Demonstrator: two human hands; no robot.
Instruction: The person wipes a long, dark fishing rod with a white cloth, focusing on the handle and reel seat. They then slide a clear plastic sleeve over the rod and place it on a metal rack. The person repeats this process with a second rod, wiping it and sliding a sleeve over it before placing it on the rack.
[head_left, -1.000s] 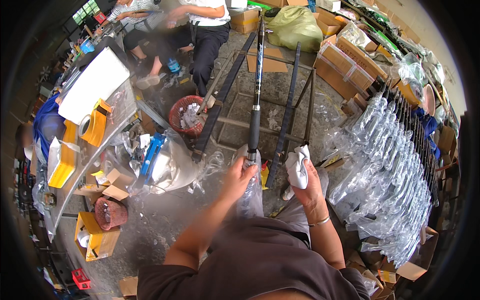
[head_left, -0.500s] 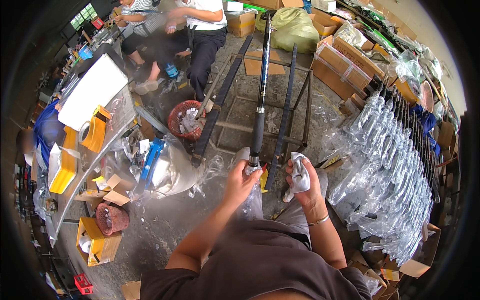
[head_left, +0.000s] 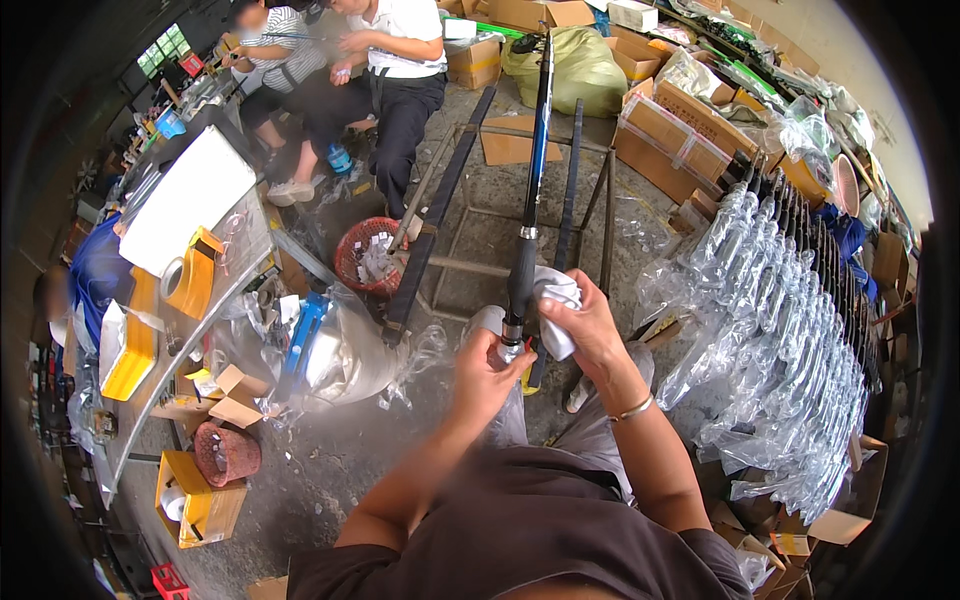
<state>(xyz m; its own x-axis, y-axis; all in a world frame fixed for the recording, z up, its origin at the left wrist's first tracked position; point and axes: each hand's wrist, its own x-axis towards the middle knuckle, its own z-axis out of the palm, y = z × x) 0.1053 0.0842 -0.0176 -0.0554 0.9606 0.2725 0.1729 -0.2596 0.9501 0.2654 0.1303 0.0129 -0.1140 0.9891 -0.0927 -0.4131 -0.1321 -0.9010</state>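
Note:
A long dark fishing rod (head_left: pixel 528 190) with a blue upper section points away from me over a metal rack. My left hand (head_left: pixel 486 368) grips its butt end near my lap. My right hand (head_left: pixel 580 320) holds a crumpled white cloth (head_left: pixel 556 296) pressed against the black handle just above the left hand. A clear plastic sleeve hangs below the left hand.
Many rods in clear plastic bags (head_left: pixel 790 330) lie stacked at the right. A cluttered table (head_left: pixel 200 300) with yellow tape dispensers stands at the left, a red basket (head_left: pixel 366 258) beside it. Cardboard boxes (head_left: pixel 670 125) and a green sack sit beyond. Two people (head_left: pixel 390 60) sit at the far end.
My right hand has brought the white cloth from beside the rod onto its handle. The left hand keeps its grip on the butt end.

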